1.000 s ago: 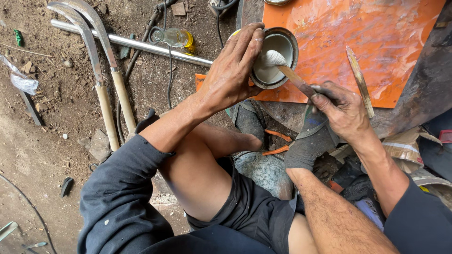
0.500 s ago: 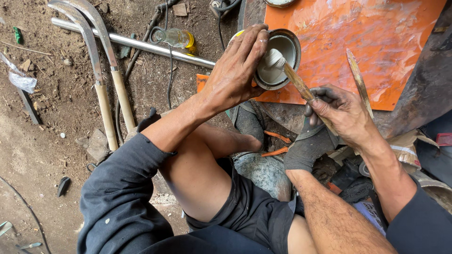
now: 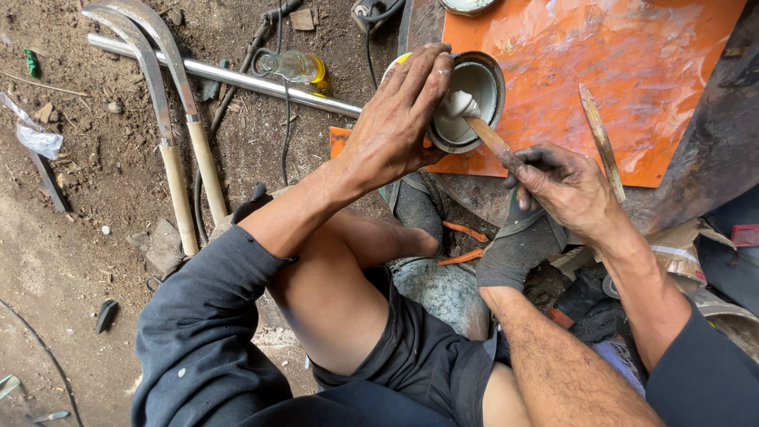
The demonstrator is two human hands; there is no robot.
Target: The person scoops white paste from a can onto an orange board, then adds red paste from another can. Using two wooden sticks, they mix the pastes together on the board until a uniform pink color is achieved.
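My left hand (image 3: 399, 119) grips the rim of a round metal tin (image 3: 486, 75) that holds white paste and rests at the edge of an orange metal sheet (image 3: 601, 63). My right hand (image 3: 565, 186) holds a wooden stick (image 3: 486, 136) whose tip carries a lump of white paste (image 3: 457, 104) lifted over the tin. A second thin stick (image 3: 601, 142) lies on the orange sheet just right of my right hand.
On the dirt ground at left lie two sickles with wooden handles (image 3: 178, 150) and a long metal pipe (image 3: 229, 75). A small clear bottle with yellow liquid (image 3: 300, 67) lies by the pipe. Black cables run near it. My sandalled feet (image 3: 506, 245) rest below the sheet.
The stick has drawn back a little from the tin's centre toward its near rim, with a lump of white paste on its tip. My left hand has kept its grip on the tin.
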